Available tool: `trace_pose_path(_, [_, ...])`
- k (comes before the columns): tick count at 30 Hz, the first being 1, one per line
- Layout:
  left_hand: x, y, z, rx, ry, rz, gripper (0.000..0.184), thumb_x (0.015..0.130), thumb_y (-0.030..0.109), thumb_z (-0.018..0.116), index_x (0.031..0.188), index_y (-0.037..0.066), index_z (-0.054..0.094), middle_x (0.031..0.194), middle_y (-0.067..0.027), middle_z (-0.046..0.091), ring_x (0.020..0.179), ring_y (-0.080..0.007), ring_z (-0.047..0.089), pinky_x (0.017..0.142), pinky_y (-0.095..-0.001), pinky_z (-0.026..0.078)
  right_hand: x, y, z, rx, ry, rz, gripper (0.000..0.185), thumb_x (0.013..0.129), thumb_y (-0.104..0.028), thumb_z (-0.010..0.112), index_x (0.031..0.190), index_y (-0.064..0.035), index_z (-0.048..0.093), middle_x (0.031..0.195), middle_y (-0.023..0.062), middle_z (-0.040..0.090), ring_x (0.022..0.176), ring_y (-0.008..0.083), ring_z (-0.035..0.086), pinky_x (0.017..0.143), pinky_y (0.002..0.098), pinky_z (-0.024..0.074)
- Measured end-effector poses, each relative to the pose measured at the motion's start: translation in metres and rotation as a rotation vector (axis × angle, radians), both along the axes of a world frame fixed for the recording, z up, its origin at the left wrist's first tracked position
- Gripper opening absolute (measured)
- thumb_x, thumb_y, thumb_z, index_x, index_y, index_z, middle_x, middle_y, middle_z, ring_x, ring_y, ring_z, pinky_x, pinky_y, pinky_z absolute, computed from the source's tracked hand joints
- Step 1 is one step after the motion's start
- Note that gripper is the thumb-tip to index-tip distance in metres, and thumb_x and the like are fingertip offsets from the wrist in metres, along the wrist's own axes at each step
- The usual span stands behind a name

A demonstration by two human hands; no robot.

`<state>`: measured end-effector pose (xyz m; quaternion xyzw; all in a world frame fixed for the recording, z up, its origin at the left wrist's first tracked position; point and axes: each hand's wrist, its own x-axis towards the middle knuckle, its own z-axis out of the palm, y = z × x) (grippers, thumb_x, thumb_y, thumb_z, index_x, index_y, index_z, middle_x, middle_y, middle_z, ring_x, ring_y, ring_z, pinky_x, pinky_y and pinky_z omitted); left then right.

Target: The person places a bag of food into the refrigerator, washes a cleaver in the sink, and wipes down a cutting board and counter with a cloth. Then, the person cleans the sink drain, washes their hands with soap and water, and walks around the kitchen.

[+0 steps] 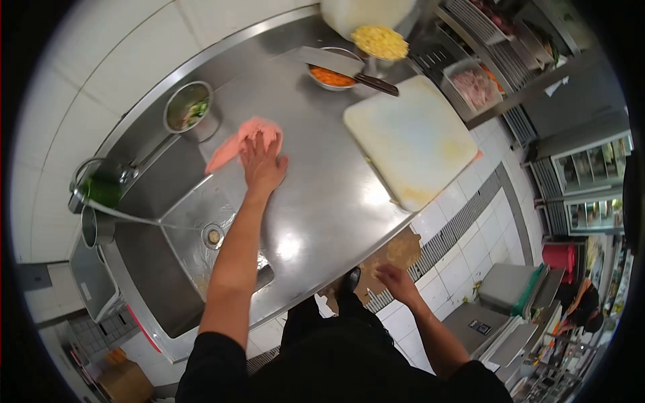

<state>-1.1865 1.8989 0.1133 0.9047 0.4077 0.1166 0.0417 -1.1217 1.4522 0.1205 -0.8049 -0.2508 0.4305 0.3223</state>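
Under the fingers [262,149] of the left hand [264,172] lies a soft, matt pink cloth [259,129], creased and bunched. The counter [306,154] around them is smooth metal with a brushed look, throwing glossy highlights just below the fingers. Below and to their left, the sink [195,201] is metal too, wet and shiny. Left of the fingers, the pot [203,127] is smooth, reflective metal. To their right, the cutting board [410,138] looks like matt, stained plastic; above it, the knife [332,62] has a smooth metal blade and a dark handle.
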Motion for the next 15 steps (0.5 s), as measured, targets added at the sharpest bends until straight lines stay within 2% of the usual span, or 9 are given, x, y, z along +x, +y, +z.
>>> trace_pose_path(1, [0.035, -0.004, -0.004, 0.018, -0.087, -0.079, 0.050, 0.085, 0.027, 0.060, 0.132, 0.012, 0.051, 0.142, -0.0151, 0.040, 0.134, -0.0313, 0.032, 0.109, -0.0464, 0.025, 0.003, -0.049, -0.024, -0.090, -0.134, -0.043, 0.036, 0.091, -0.033, 0.059, 0.111, -0.0028, 0.064, 0.097, 0.0131, 0.068, 0.093, 0.0245, 0.065, 0.084, 0.0342, 0.0496])
trace_pose_path(3, [0.084, -0.052, -0.012, 0.016, -0.154, -0.169, 0.046, 0.084, 0.026, 0.060, 0.129, 0.016, 0.055, 0.141, -0.0149, 0.040, 0.133, -0.0334, 0.032, 0.110, -0.0477, 0.023, 0.006, -0.139, -0.053, -0.335, -0.111, -0.151, 0.036, 0.090, -0.032, 0.058, 0.107, -0.0018, 0.064, 0.093, 0.0152, 0.069, 0.085, 0.0299, 0.067, 0.080, 0.0374, 0.0512])
trace_pose_path(5, [0.128, -0.107, -0.001, -0.096, -0.318, -0.219, 0.036, 0.081, 0.023, 0.060, 0.116, 0.012, 0.062, 0.134, -0.0130, 0.046, 0.128, -0.0332, 0.036, 0.106, -0.0465, 0.028, 0.000, -0.249, -0.105, -0.493, 0.053, -0.195, 0.035, 0.091, -0.030, 0.057, 0.107, 0.0002, 0.064, 0.088, 0.0105, 0.069, 0.067, 0.0209, 0.065, 0.063, 0.0324, 0.0524])
trace_pose_path(7, [0.134, -0.136, 0.003, -0.106, -0.310, -0.204, 0.032, 0.080, 0.021, 0.059, 0.111, 0.012, 0.063, 0.129, -0.0133, 0.049, 0.124, -0.0330, 0.040, 0.103, -0.0467, 0.031, -0.016, -0.301, -0.091, -0.609, 0.343, -0.539, 0.033, 0.088, -0.027, 0.057, 0.108, -0.0015, 0.063, 0.089, 0.0108, 0.069, 0.068, 0.0221, 0.065, 0.061, 0.0340, 0.0521])
trace_pose_path(8, [0.133, -0.152, 0.004, -0.117, -0.316, -0.175, 0.027, 0.079, 0.018, 0.059, 0.105, 0.011, 0.065, 0.124, -0.0136, 0.052, 0.120, -0.0328, 0.043, 0.100, -0.0470, 0.034, -0.023, -0.327, -0.089, -0.633, 0.375, -0.577, 0.032, 0.088, -0.026, 0.056, 0.109, -0.0024, 0.062, 0.088, 0.0108, 0.068, 0.067, 0.0223, 0.065, 0.060, 0.0344, 0.0520])
trace_pose_path(9, [0.132, -0.166, 0.003, -0.105, -0.302, -0.179, 0.027, 0.079, 0.018, 0.059, 0.105, 0.011, 0.065, 0.124, -0.0136, 0.052, 0.120, -0.0328, 0.043, 0.100, -0.0470, 0.034, -0.025, -0.345, -0.092, -0.650, 0.406, -0.612, 0.032, 0.088, -0.026, 0.056, 0.111, -0.0033, 0.061, 0.088, 0.0108, 0.068, 0.067, 0.0226, 0.064, 0.058, 0.0348, 0.0518])
trace_pose_path(11, [0.127, -0.198, -0.001, -0.033, -0.350, -0.296, 0.023, 0.072, 0.013, 0.063, 0.094, 0.008, 0.064, 0.117, -0.0144, 0.054, 0.106, -0.0354, 0.049, 0.090, -0.0475, 0.040, -0.022, -0.364, -0.102, -0.654, 0.450, -0.628, 0.033, 0.088, -0.026, 0.056, 0.111, -0.0034, 0.061, 0.089, 0.0113, 0.068, 0.067, 0.0220, 0.064, 0.058, 0.0344, 0.0516])
trace_pose_path(12, [0.124, -0.217, -0.002, -0.075, -0.341, -0.338, 0.021, 0.071, 0.013, 0.063, 0.092, 0.008, 0.065, 0.112, -0.0150, 0.055, 0.103, -0.0358, 0.051, 0.088, -0.0471, 0.042, -0.022, -0.372, -0.110, -0.669, 0.478, -0.654, 0.033, 0.088, -0.026, 0.055, 0.112, -0.0034, 0.061, 0.090, 0.0117, 0.067, 0.068, 0.0214, 0.064, 0.057, 0.0341, 0.0514])
trace_pose_path(15, [0.117, -0.282, 0.004, -0.220, -0.347, -0.421, 0.021, 0.070, 0.013, 0.061, 0.090, 0.006, 0.065, 0.101, -0.0176, 0.059, 0.094, -0.0373, 0.055, 0.082, -0.0462, 0.045, -0.005, -0.369, -0.145, -0.484, 0.491, -0.687, 0.032, 0.090, -0.028, 0.055, 0.111, -0.0044, 0.061, 0.090, 0.0104, 0.066, 0.073, 0.0200, 0.064, 0.058, 0.0321, 0.0507])
